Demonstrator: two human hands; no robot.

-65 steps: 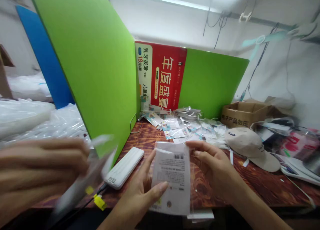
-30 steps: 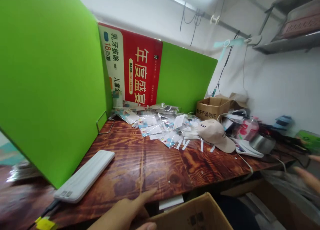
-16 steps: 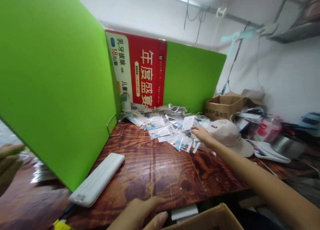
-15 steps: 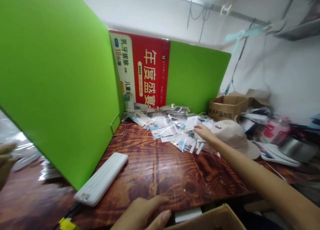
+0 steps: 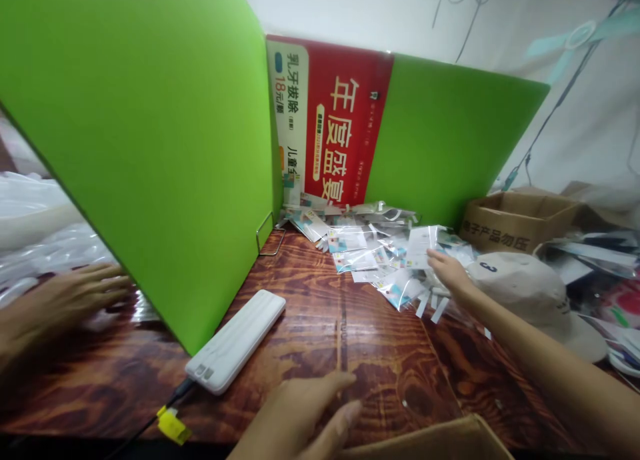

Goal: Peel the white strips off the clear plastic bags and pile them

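— Brought the right hand (image 5: pixel 449 272) in from the right rim since a second ago, to 3 o'clock, onto a heap of clear-sleeved cards (image 5: pixel 347 239). Notice, too, another person's hand (image 5: pixel 100 287), further into view at half past 8, beyond a green panel (image 5: pixel 175 147).

— Meaning what for the work?

— Probably down to one card now, picked out of many; judged from the reach alone.

— Holding it how?

— With fingertips bunched closely at the right edge of a white-faced sleeved card (image 5: pixel 419 248), apparently pinching. No telling whether raised off the heap or resting on top.

— And on the left?

— See the left hand (image 5: pixel 305 407) at 6 o'clock, by the near edge of a wood-grain table (image 5: pixel 310 333), thumb and index finger parted, nothing visible between. Find a cardboard box flap (image 5: pixel 435 443) just beside, at 5 o'clock.

— How to picture the card's direction?

— Picture the long axis running from just past 12 to just past 6, white side toward the viewer, print too small to read.

— Near what?

— Near a beige baseball cap (image 5: pixel 523 290) toward 4 o'clock; well apart from a white power bank (image 5: pixel 237 340) at half past 7.
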